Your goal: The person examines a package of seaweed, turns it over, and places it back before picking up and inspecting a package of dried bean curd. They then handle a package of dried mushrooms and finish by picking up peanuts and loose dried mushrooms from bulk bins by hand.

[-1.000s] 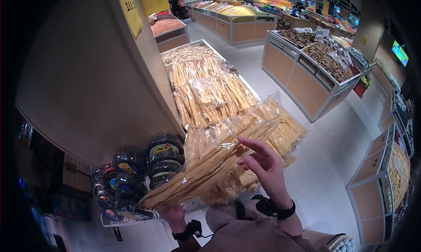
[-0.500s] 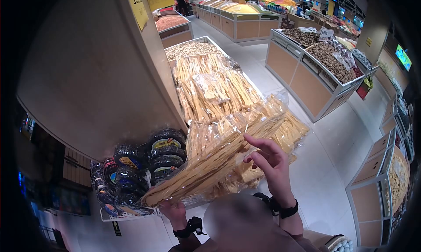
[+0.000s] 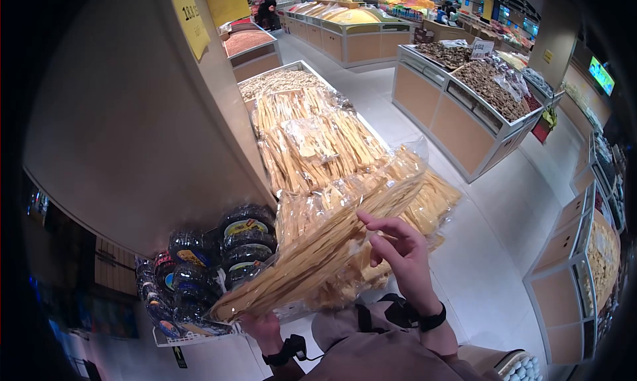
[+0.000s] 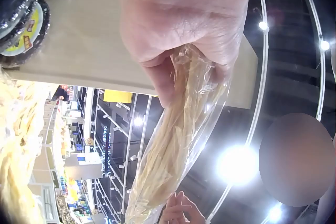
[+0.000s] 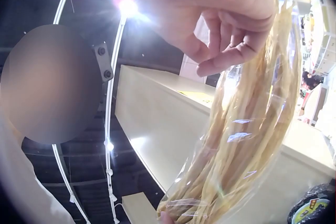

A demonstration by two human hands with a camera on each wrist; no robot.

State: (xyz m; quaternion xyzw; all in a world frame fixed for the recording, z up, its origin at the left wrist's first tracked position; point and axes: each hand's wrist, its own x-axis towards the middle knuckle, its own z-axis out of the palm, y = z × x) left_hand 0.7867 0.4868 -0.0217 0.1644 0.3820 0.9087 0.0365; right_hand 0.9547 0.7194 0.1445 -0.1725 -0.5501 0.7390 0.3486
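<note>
A long clear bag of dried tofu skin sticks (image 3: 305, 258) is held up on a slant in front of the body. My left hand (image 3: 262, 329) grips its lower left end; in the left wrist view the fingers and thumb close round the gathered plastic. My right hand (image 3: 408, 261) hovers close to the bag's other half, fingers loosely bent and nothing pinched between them. From the right wrist view, that hand (image 5: 226, 29) overlaps the bag's upper edge. Beneath lie more bagged tofu skin sticks (image 3: 325, 142) on a long display stand.
Black round wrapped packs (image 3: 249, 232) fill a white basket left of the stand. A broad pillar (image 3: 146, 116) rises beside it, bearing yellow price signs (image 3: 189, 19). Across the aisle (image 3: 464, 248) stands a wooden bin (image 3: 451, 109) of dried goods; another bin (image 3: 564, 301) is at right.
The left hand keeps its grip on the bag, and the right hand stays hovering beside it with little movement. The head view shifts slightly.
</note>
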